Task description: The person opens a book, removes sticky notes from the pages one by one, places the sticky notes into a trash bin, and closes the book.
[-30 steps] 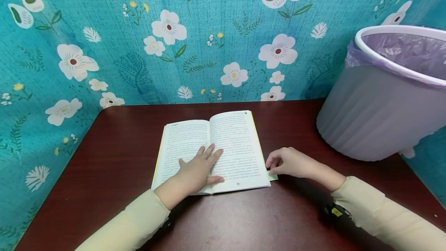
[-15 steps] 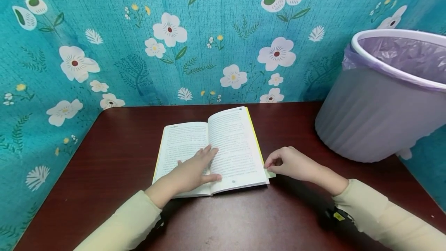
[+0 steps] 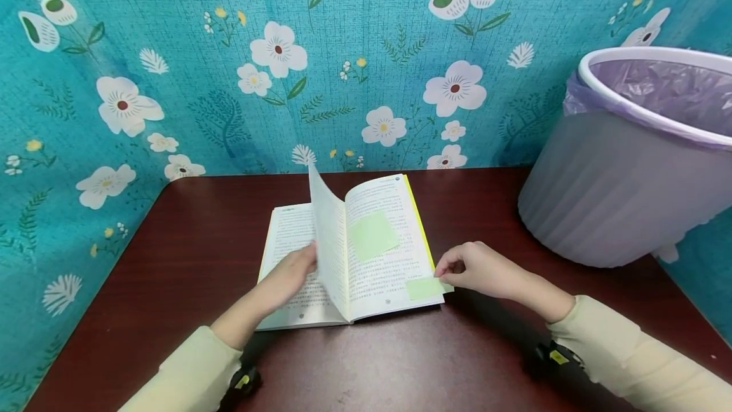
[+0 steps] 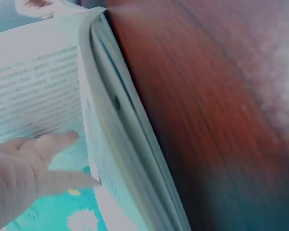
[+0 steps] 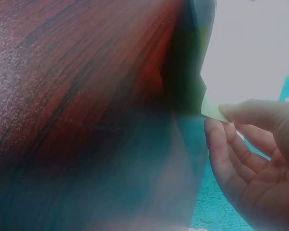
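Observation:
An open book (image 3: 383, 272) lies on the dark red table, one leaf (image 3: 330, 247) standing up from its spine. My left hand (image 3: 288, 275) is over the left page, its fingertips at that raised leaf. In the left wrist view, the thumb and fingers of the left hand (image 4: 33, 168) look extended toward the leaf. A square green sticky note (image 3: 374, 236) shows on the right page. Lower down, a smaller green sticky note (image 3: 424, 288) lies at the page's outer edge. There my right hand (image 3: 477, 267) pinches green paper (image 5: 212, 111) between thumb and forefinger.
A grey waste bin (image 3: 617, 189) with a purple liner stands at the right on the table (image 3: 400, 367). Behind the table hangs a teal flowered cloth (image 3: 343, 81).
A leaf has lifted and swung leftward, uncovering the green notes on the right page. The left hand has moved left from the book's middle. My right hand stays almost in place.

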